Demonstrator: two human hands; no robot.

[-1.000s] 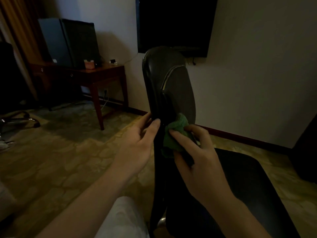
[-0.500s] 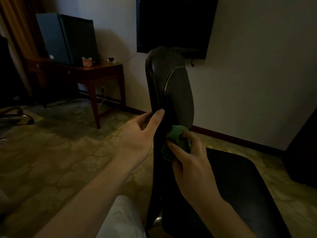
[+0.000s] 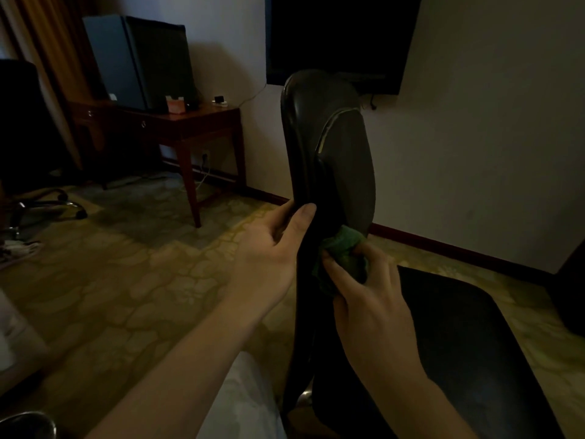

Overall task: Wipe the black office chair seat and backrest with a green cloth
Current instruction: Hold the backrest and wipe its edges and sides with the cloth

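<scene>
Wiping the low part of the backrest (image 3: 316, 137) looks like the job right now. The right hand (image 3: 370, 299) has its fingers curled round the bunched green cloth (image 3: 345, 251). It pushes the cloth against the front of the backrest, low down, just above the seat (image 3: 468, 343). The left hand (image 3: 269, 248) wraps round the backrest's thin edge, with the thumb lying up along it, so the chair does not turn.

To do this well, hold that edge tight and press the cloth flat. Rub in long lines up to the top of the backrest, and get into the seam too.

Far to the left of the backrest, a small pink box (image 3: 175, 106) sits on a wooden desk (image 3: 202, 122). Something pale shows at its top, but it is too small to tell what.
</scene>
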